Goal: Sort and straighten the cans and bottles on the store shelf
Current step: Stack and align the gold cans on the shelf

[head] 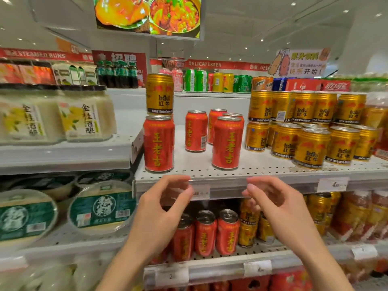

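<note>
In the head view, both hands hover just in front of the front edge of the upper shelf (262, 171), and neither one touches a can. The left hand (161, 198) has its grip spread and curved, holding nothing. The right hand (273, 198) is the same, fingers apart and empty.

On this shelf, near the left edge, a gold Red Bull can (159, 93) stands on top of a red Wanglaoji can (159, 143). It is well apart from the gold Red Bull group (310, 127) stacked at the right part of the shelf. Other red cans stand loose in the middle: one at the front (227, 142), one further back (195, 131), more behind.

I judge that the sorting step is in hand, with no can taken yet. The next move probably calls for lifting the misplaced gold can straight up, so that the red one below does not tip, and carrying it to its own group.
</note>
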Action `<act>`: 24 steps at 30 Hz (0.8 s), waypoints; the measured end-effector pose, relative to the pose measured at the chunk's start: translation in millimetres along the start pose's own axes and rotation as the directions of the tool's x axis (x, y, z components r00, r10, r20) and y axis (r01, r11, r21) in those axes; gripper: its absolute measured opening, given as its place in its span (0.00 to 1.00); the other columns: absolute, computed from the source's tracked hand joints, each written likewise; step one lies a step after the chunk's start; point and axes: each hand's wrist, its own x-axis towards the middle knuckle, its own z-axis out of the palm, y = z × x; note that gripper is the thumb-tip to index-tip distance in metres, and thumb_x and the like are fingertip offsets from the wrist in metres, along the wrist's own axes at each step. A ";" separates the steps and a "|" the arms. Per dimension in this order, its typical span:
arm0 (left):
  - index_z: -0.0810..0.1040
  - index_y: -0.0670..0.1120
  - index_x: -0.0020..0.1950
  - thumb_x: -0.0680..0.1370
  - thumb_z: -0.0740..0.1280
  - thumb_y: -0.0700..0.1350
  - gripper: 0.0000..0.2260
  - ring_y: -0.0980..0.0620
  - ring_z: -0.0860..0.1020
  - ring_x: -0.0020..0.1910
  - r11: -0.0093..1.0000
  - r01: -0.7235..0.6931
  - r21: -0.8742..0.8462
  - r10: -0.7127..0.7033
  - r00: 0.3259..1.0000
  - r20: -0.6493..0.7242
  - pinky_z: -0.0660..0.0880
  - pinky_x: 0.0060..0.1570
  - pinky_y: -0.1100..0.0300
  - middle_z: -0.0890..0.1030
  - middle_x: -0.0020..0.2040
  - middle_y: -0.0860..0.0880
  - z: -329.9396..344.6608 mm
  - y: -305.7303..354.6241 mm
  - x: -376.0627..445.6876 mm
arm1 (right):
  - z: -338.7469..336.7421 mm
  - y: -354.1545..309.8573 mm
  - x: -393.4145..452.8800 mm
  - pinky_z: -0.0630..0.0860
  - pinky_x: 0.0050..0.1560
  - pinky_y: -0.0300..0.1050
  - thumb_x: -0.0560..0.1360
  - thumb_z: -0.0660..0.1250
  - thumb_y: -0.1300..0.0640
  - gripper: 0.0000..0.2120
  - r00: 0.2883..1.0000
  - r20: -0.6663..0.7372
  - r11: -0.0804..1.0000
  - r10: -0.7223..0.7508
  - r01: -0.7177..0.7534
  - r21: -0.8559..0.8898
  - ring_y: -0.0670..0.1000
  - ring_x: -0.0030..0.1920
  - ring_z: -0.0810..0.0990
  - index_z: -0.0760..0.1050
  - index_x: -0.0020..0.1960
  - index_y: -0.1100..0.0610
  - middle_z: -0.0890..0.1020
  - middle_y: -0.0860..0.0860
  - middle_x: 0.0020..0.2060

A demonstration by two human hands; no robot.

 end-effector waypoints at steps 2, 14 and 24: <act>0.81 0.57 0.53 0.77 0.72 0.45 0.08 0.57 0.83 0.48 0.997 -0.055 0.057 0.055 0.998 0.004 0.80 0.50 0.60 0.85 0.46 0.57 -9.7 11.2 4.5 | 3.0 -13.6 10.1 0.79 0.44 0.40 0.78 0.69 0.53 0.05 0.999 0.015 0.999 -0.044 0.045 -0.016 0.45 0.41 0.85 0.81 0.53 0.46 0.87 0.44 0.42; 0.78 0.52 0.59 0.77 0.68 0.53 0.13 0.62 0.79 0.47 0.697 -0.341 0.631 0.409 0.912 0.040 0.76 0.40 0.69 0.80 0.50 0.59 -78.7 79.8 81.4 | 31.6 -108.7 105.3 0.77 0.44 0.34 0.79 0.68 0.47 0.07 0.891 0.298 0.871 -0.343 0.421 -0.255 0.39 0.46 0.81 0.79 0.56 0.44 0.82 0.38 0.45; 0.79 0.53 0.57 0.81 0.65 0.51 0.08 0.63 0.78 0.50 0.715 -0.189 0.674 0.194 0.979 0.069 0.79 0.52 0.60 0.79 0.53 0.58 -87.3 57.9 113.6 | 87.8 -137.3 192.2 0.79 0.52 0.44 0.79 0.69 0.48 0.18 0.798 0.395 0.744 -0.456 0.585 -0.323 0.47 0.51 0.81 0.74 0.66 0.50 0.78 0.48 0.61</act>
